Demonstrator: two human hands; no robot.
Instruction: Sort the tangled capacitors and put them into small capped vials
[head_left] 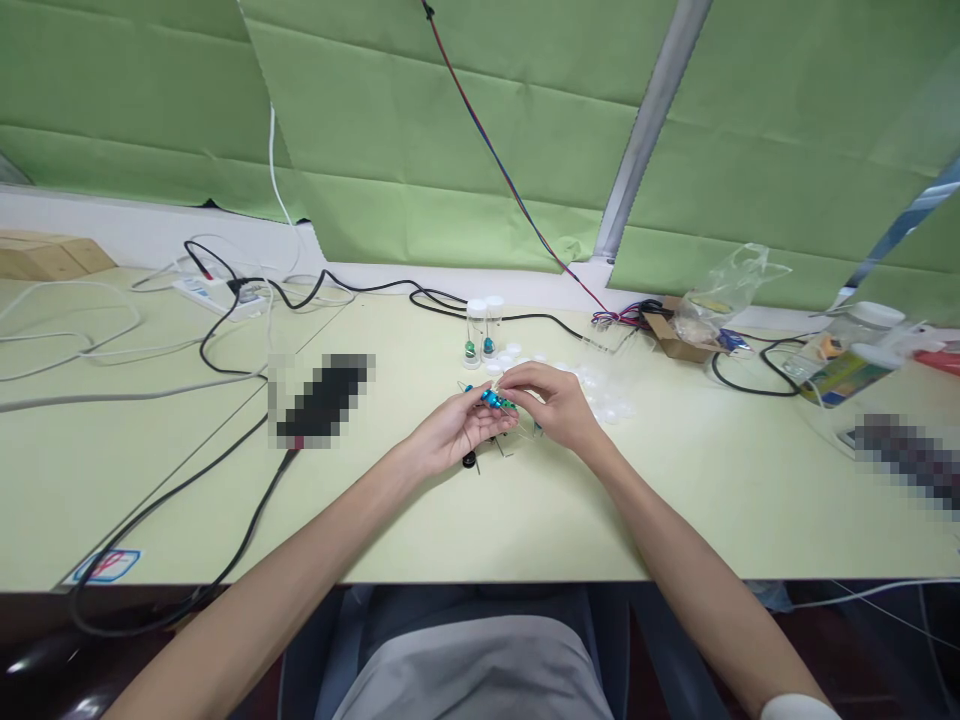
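Note:
Both hands meet over the middle of the pale green table (525, 520). My left hand (450, 435) is closed in a pinch on a small blue and green part (493, 399). My right hand (555, 405) curls over the same part from the right, its fingertips pinched on the part's end. Small dark bits (471, 460) lie on the table just under my hands; I cannot make out what they are. Two clear vials with white caps (480, 328) stand upright just behind my hands, each with a coloured piece at the bottom.
Several white caps (600, 395) lie scattered right of the vials. Black cables (247, 500) and a power strip (214, 293) cross the left side. A cardboard box with a plastic bag (705, 315) and bottles (847, 360) sit at the back right. Green sheets hang behind.

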